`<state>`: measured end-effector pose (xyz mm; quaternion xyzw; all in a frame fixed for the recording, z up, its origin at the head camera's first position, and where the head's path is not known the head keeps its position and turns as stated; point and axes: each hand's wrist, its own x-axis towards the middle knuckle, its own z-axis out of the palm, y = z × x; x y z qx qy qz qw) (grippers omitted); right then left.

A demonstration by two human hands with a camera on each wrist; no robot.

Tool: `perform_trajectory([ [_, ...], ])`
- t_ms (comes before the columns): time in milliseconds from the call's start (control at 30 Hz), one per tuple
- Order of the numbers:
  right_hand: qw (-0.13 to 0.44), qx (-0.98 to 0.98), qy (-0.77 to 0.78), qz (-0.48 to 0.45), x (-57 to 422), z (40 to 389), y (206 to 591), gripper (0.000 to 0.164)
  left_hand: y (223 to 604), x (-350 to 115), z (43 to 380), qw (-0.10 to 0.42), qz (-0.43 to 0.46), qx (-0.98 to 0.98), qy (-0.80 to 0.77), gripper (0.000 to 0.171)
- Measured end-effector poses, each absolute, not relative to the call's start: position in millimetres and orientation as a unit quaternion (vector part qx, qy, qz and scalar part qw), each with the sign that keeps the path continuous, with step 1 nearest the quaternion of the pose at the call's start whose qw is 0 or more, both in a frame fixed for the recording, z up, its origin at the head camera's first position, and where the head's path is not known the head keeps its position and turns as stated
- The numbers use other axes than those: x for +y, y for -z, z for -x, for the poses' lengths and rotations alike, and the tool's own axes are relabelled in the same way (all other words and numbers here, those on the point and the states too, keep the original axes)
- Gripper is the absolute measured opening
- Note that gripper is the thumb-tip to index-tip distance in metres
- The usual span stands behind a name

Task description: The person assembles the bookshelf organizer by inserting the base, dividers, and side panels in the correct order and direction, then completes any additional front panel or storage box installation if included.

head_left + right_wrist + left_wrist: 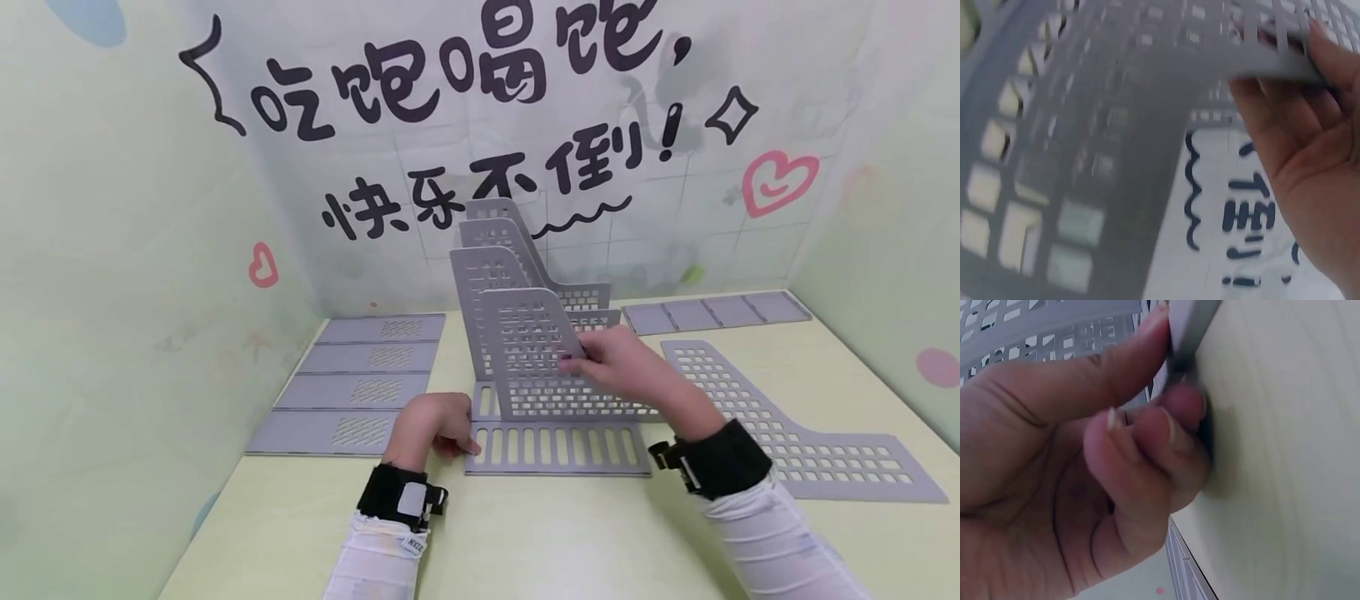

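In the head view, my right hand (618, 362) pinches the sloped edge of a grey perforated divider panel (528, 354), which stands upright at the front of a file rack. The same hand (1310, 131) grips the panel (1147, 81) between thumb and fingers in the right wrist view. My left hand (438, 421) holds the left end of the slotted base panel (558, 468), thumb on top. In the left wrist view, the left hand's (1085, 469) other fingers curl at the underside of the base's edge (1188, 328). Several similar dividers (465, 275) stand behind the held one.
Several flat grey panels with slanted slots (300, 421) lie in a column on the left of the table (525, 542). One loose perforated divider (810, 479) lies flat at right. A strip of plain panels (720, 315) lies by the printed back wall (375, 167).
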<state>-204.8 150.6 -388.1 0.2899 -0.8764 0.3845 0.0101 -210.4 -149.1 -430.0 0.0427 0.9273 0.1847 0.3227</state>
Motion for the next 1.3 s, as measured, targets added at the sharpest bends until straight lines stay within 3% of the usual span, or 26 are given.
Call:
perform_trajectory([
  [200, -0.102, -0.915, -0.252, -0.298, 201, 213, 386, 0.003, 432, -153, 209, 0.327, -0.049, 0.921, -0.208, 0.025],
  [367, -0.202, -0.931, -0.228, -0.204, 231, 215, 386, 0.007, 431, -153, 209, 0.324, -0.052, 0.921, -0.209, 0.025],
  [500, -0.246, -0.923, -0.253, -0.151, 237, 213, 385, 0.013, 430, -154, 208, 0.326, -0.048, 0.919, -0.217, 0.025],
  [800, -0.236, -0.920, -0.241, -0.201, 213, 213, 386, 0.023, 428, -159, 210, 0.346, -0.041, 0.899, -0.267, 0.031],
  [967, -0.201, -0.920, -0.235, -0.240, 198, 214, 389, 0.046, 426, -163, 212, 0.352, -0.041, 0.891, -0.283, 0.032],
  [1300, -0.178, -0.917, -0.248, -0.257, 190, 210, 392, 0.054, 432, -168, 212, 0.352, -0.049, 0.888, -0.292, 0.032],
])
